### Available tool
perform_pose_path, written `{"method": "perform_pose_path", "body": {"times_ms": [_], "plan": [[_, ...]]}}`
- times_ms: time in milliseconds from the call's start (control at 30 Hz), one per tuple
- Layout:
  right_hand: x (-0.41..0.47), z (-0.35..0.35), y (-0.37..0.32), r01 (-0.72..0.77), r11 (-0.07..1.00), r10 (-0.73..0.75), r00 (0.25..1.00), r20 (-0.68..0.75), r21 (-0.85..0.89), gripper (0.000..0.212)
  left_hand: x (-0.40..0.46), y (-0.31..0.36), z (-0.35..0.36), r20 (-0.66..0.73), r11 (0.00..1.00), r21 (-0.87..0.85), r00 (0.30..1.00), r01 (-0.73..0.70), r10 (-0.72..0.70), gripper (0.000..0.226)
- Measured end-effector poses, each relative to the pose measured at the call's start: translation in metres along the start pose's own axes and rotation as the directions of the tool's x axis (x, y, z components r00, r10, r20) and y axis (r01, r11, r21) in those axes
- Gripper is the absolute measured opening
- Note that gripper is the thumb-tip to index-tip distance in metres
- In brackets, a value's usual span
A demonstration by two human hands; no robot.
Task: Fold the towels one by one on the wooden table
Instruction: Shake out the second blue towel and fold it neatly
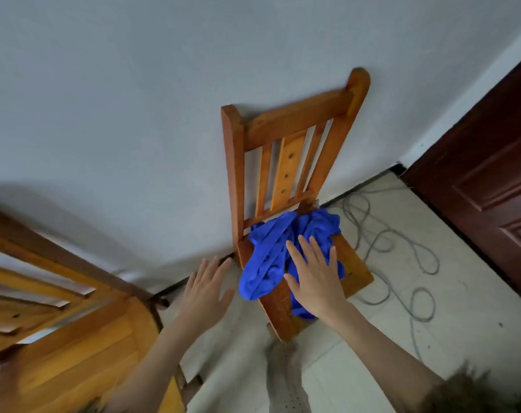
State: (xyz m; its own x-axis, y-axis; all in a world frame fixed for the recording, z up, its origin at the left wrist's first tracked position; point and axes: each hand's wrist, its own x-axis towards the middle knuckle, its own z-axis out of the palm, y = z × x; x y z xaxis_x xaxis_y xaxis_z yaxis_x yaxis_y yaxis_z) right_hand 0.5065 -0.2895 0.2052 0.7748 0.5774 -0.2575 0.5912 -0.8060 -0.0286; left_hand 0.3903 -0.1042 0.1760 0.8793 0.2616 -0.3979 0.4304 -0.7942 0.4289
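The person's left hand (204,289) is reaching with fingers spread wide, holding nothing, just left of the tall brown wooden chair (286,162). The right hand (314,275) is also spread flat, hovering over the seat; whether it is touching the cloth is hard to tell. The crumpled bright blue soft towels (271,257) are lying in a heap on the seat. They look light and floppy, so pinching a top edge seems best.
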Motion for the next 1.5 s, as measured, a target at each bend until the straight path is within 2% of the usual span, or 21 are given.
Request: {"method": "perform_pose_path", "body": {"times_ms": [67, 133, 367, 467, 600, 733, 800, 867, 967, 1033, 1133, 1200, 1333, 1433, 1500], "plan": [[0.036, 0.013, 0.026, 0.053, 0.999, -0.053, 0.994, 0.091, 0.003, 0.063, 0.037, 0.010, 0.022, 0.048, 0.999, -0.020, 0.998, 0.051, -0.050, 0.062], [0.074, 0.031, 0.048, 0.076, 0.997, -0.079, 0.990, 0.118, 0.032, 0.061, 0.071, 0.015, 0.044, 0.095, 0.996, -0.033, 0.992, 0.084, -0.081, 0.060], [0.205, 0.100, 0.094, 0.031, 0.987, -0.066, 0.973, 0.223, 0.160, 0.060, 0.165, 0.020, 0.094, 0.130, 0.995, -0.029, 0.988, 0.091, -0.087, 0.057], [0.245, 0.130, 0.103, -0.029, 0.980, -0.016, 0.975, 0.224, 0.195, 0.058, 0.200, 0.016, 0.112, 0.097, 0.996, -0.054, 0.994, 0.064, -0.059, 0.054], [0.272, 0.150, 0.110, -0.071, 0.990, 0.039, 0.966, 0.254, 0.118, 0.051, 0.225, 0.014, 0.126, 0.089, 0.999, -0.020, 0.995, 0.036, -0.034, 0.053], [0.280, 0.154, 0.114, 0.004, 1.000, -0.006, 0.983, 0.181, 0.011, 0.026, 0.235, 0.017, 0.129, 0.100, 0.999, -0.015, 0.994, 0.032, -0.030, 0.054], [0.272, 0.154, 0.112, 0.068, 0.994, -0.077, 0.990, 0.122, 0.080, 0.023, 0.237, 0.021, 0.128, 0.106, 0.999, -0.036, 0.994, 0.018, -0.014, 0.056], [0.258, 0.148, 0.108, 0.142, 0.961, -0.156, 0.987, 0.039, 0.238, 0.019, 0.239, 0.029, 0.123, 0.092, 0.994, -0.108, 0.996, 0.002, 0.008, 0.062], [0.232, 0.127, 0.105, 0.304, 0.842, -0.290, 0.952, -0.102, 0.445, 0.013, 0.238, 0.044, 0.109, 0.018, 0.980, -0.199, 1.000, -0.021, 0.025, 0.068], [0.215, 0.105, 0.102, 0.303, 0.796, -0.297, 0.950, -0.098, 0.524, 0.012, 0.237, 0.053, 0.098, -0.050, 0.972, -0.229, 0.998, -0.053, 0.042, 0.054], [0.197, 0.071, 0.094, 0.338, 0.763, -0.303, 0.940, -0.156, 0.552, 0.013, 0.221, 0.069, 0.067, -0.107, 0.970, -0.241, 0.994, -0.021, -0.006, 0.018], [0.189, 0.042, 0.090, 0.366, 0.745, -0.309, 0.930, -0.198, 0.557, 0.014, 0.203, 0.077, 0.040, -0.150, 0.957, -0.290, 0.988, -0.025, -0.020, 0.010], [0.167, -0.020, 0.082, 0.415, 0.719, -0.316, 0.910, -0.270, 0.557, 0.011, 0.160, 0.086, -0.027, -0.246, 0.913, -0.391, 0.969, -0.115, 0.016, 0.017], [0.148, -0.056, 0.074, 0.433, 0.735, -0.338, 0.901, -0.271, 0.522, 0.018, 0.130, 0.096, -0.081, -0.337, 0.899, -0.370, 0.936, -0.236, 0.107, 0.040], [0.140, -0.074, 0.068, 0.455, 0.742, -0.366, 0.890, -0.271, 0.493, 0.021, 0.111, 0.105, -0.114, -0.396, 0.882, -0.359, 0.905, -0.305, 0.151, 0.046]]}}
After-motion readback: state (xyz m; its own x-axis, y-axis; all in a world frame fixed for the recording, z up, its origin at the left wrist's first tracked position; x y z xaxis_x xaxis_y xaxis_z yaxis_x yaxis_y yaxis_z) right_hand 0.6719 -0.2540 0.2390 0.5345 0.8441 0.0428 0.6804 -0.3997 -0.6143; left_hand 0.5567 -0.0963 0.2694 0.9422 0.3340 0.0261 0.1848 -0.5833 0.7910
